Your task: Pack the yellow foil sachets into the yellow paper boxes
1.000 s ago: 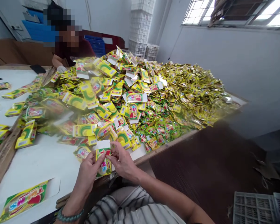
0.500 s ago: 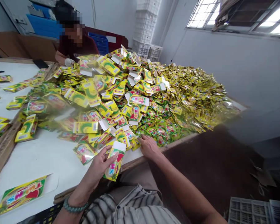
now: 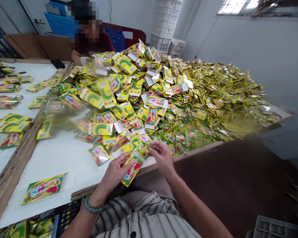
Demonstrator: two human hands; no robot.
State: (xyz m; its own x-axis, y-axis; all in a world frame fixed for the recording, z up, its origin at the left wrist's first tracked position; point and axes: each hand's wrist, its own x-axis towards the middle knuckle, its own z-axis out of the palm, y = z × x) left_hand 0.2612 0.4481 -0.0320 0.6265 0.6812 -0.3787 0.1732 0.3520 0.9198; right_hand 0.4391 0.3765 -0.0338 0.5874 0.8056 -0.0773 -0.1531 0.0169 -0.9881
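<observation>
My left hand (image 3: 118,172) grips a small yellow and green candy box (image 3: 132,169) printed with a watermelon picture, its upper end tilted toward the right. Pinched in the fingers of my right hand (image 3: 162,157) is a small green sachet (image 3: 143,149), held at the box's upper end. Whether the sachet is partly inside the box I cannot tell. Just beyond both hands lies a heap of similar boxes (image 3: 96,99), many with white flaps standing out. Loose green sachets (image 3: 180,135) spread to the right of the boxes.
One flattened-looking box (image 3: 43,189) lies on the white table (image 3: 84,178) at front left. A wooden strip (image 3: 15,165) divides the tabletop. Gold-coloured sachets (image 3: 225,96) pile up at right. Across the table sits another person (image 3: 94,43). A crate (image 3: 67,211) with packs stands below the front edge.
My right hand has come back from the pile's edge with a green sachet and met the box in my left hand. The whole view has shifted slightly.
</observation>
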